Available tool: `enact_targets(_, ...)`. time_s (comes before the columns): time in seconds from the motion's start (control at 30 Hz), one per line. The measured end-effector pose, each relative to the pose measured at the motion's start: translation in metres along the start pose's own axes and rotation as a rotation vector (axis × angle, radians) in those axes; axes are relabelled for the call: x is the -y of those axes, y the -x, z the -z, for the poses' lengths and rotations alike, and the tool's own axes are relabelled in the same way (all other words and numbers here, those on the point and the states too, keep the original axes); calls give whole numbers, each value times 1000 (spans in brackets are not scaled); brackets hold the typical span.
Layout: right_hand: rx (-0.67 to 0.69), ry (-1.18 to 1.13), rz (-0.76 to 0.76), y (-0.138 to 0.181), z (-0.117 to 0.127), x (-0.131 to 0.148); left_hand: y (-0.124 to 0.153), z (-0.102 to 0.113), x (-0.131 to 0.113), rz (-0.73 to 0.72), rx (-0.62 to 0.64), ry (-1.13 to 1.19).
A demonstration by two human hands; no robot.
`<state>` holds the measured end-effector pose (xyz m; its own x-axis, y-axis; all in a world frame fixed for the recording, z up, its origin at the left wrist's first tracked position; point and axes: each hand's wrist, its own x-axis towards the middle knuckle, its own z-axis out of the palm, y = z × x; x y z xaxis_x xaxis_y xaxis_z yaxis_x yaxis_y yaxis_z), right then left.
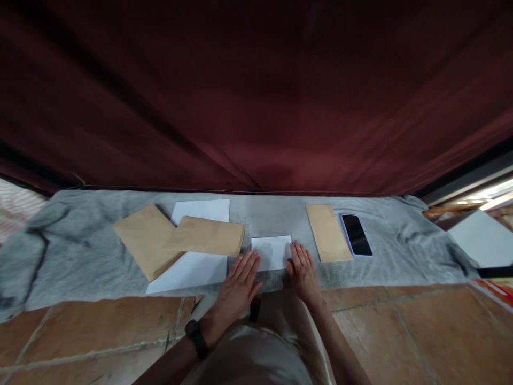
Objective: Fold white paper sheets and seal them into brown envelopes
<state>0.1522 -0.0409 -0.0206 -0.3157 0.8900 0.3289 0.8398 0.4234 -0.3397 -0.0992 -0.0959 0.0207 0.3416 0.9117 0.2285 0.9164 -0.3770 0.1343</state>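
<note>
A small white sheet of paper [272, 252], seemingly folded, lies flat on the grey cloth in front of me. At its left edge, my left hand [240, 280] rests with fingers stretched out, the fingertips at the paper's lower left corner. Against the right edge lies my right hand [303, 271], also flat with its fingers extended. To the left, several brown envelopes [210, 236] overlap on top of larger white sheets [196, 270]. A single brown envelope [328, 233] lies to the right of my right hand.
A phone [356, 235] with a light purple case lies beyond the single envelope. Grey cloth [409, 243] covers the long, narrow surface. Behind it hangs a dark red curtain-like fabric [264, 117]. Terracotta tiles [401, 331] make up the floor. A white panel [483, 238] stands at far right.
</note>
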Motion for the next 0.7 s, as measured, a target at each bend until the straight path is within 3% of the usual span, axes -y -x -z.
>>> enact_targets(0.13, -70, -315, -86, -9, -4, 19, -15, 27, 61, 181, -12, -2)
enact_targets(0.23, -13, -615, -233, -25, -15, 49, -29, 43, 116, 251, 190, -8)
enact_targets(0.33, 147, -852, -362, -49, -32, 84, -45, 53, 152, 242, 422, -1)
enact_targets(0.47, 356, -952, -522, -84, -51, 121, -59, 56, 166, 170, 560, 14)
enact_targets(0.7, 333, -990, -603, -114, -64, 148, -55, 47, 171, 126, 545, 25)
